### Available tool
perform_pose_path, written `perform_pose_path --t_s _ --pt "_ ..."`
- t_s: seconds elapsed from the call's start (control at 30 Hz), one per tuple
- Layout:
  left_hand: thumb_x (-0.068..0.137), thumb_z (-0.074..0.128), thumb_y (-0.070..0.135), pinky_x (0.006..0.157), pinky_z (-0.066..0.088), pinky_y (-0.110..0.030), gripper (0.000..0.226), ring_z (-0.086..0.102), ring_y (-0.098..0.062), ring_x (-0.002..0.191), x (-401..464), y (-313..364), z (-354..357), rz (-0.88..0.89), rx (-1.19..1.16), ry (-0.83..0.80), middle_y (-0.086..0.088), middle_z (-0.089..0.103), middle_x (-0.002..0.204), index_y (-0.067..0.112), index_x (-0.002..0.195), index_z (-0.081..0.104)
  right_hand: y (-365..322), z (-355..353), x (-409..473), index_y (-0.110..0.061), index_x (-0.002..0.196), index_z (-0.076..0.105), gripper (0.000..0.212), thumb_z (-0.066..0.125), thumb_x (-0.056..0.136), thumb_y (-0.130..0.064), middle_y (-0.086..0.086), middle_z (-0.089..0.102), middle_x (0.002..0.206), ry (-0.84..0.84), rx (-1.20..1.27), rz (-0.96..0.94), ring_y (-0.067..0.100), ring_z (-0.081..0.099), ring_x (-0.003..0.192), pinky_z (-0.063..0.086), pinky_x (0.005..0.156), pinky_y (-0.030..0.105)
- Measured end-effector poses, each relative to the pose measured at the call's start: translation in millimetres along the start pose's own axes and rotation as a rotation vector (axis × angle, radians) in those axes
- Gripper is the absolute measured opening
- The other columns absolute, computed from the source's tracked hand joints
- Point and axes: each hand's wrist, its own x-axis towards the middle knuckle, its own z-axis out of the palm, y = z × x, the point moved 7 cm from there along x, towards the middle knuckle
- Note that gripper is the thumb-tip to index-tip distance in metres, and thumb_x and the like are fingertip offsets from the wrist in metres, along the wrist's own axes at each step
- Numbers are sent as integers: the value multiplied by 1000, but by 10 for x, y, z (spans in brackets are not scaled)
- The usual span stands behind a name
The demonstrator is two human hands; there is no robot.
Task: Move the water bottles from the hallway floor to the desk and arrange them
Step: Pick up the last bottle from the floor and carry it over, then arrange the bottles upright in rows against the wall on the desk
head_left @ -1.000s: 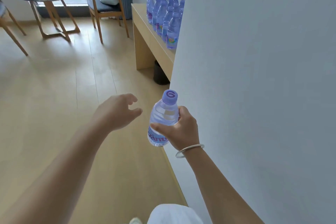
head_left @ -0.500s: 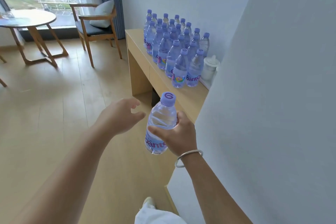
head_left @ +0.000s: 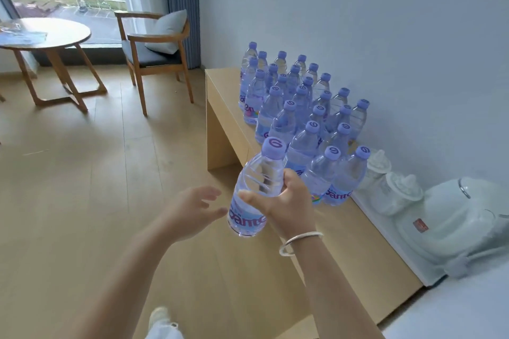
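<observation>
Most of the job looks done: a large block of clear plastic water bottles with lilac caps (head_left: 303, 115) already stands upright in tight rows on the long light-wood desk (head_left: 355, 231) against the white wall, the nearest pair of the block close to the front of the group and touching one another. How many remain on the hallway floor cannot be told, since that floor is out of view. One more clear water bottle with a lilac cap and a blue printed label (head_left: 254, 190) is in the air, tilted slightly with its cap leaning toward the desk, over the wooden floor just beside the desk's near edge and not yet above the top. The right hand (head_left: 286, 202), wearing a thin silver bangle (head_left: 300, 241) at the wrist, grips it round the middle, thumb across the front and fingers wrapped behind, so the label shows below the hand and the ribbed shoulder above. The left hand (head_left: 190, 209) holds nothing; its fingers are spread and relaxed, near the bottle's lower left side but apart from it. What is left for this bottle, I judge, is to set it upright beside the nearest row, where bare desk lies before a white electric kettle (head_left: 462, 223) and two white lidded cups (head_left: 394, 190)
</observation>
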Motion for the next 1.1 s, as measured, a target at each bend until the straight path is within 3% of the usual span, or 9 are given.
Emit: perform_pose_path --t_s 0.1,0.23,0.37,0.47,0.63,0.8,0.9,1.0,1.1 --pt "73 80 20 91 48 -33 49 58 -11 98 445 -142 -181 -1 -108 -95 8 59 107 26 116 57 -127 231 443 -19 84 61 42 87 56 -36 -6 68 80 -33 -46 -36 8 63 76 53 72 29" --pt "65 85 20 85 48 -27 56 56 0 99 1117 -150 -605 87 -175 -151 17 58 106 38 107 53 -311 623 1035 -21 85 60 44 86 54 -39 -9 67 78 -21 -43 -37 4 63 74 54 74 32" --pt "44 78 45 78 43 -15 69 52 9 106 1713 -144 -976 159 -166 -262 25 59 110 54 106 49 -611 1090 1617 -22 92 63 51 81 51 -46 -9 70 84 4 22 -38 3 65 79 56 76 37" --pt "45 77 42 70 41 -1 76 48 19 105 2058 -130 -1201 250 -197 -302 37 56 108 64 109 42 -809 1371 2025 -23 92 64 54 79 48 -50 -9 71 85 47 88 -42 4 66 80 56 76 37" --pt "44 81 38 70 52 -15 72 66 2 86 2679 -194 -1512 264 -377 -176 24 66 98 44 108 49 -938 1745 2676 -23 93 67 55 78 45 -48 -5 72 87 57 201 2 10 69 83 56 79 39" --pt "42 86 31 68 54 -20 65 69 -10 84 3306 -189 -1811 292 -473 -140 8 72 93 36 101 62 -1011 1984 3362 -21 96 65 61 75 46 -54 -9 72 88 -43 222 16 3 68 81 54 73 23" --pt "44 85 28 67 54 -21 54 70 -13 83 3718 -69 -1938 295 -521 -259 2 74 92 35 95 69 -1086 2019 3884 -20 105 56 53 73 59 -42 -13 68 97 -176 336 -5 -6 64 86 49 72 13" --pt "48 82 24 69 54 -26 49 69 -16 85 4126 119 -1994 300 -503 -427 -2 73 95 29 96 70 -1166 1986 4443 -16 112 52 47 65 69 -30 -3 64 105 -259 379 -45 11 63 102 52 86 29" --pt "51 80 23 68 50 -22 50 66 -15 83 4510 340 -2015 284 -449 -639 -3 72 94 20 100 69 -1210 1958 4978 -11 93 59 30 66 69 -27 -1 66 82 -242 386 -30 16 65 80 54 77 37"
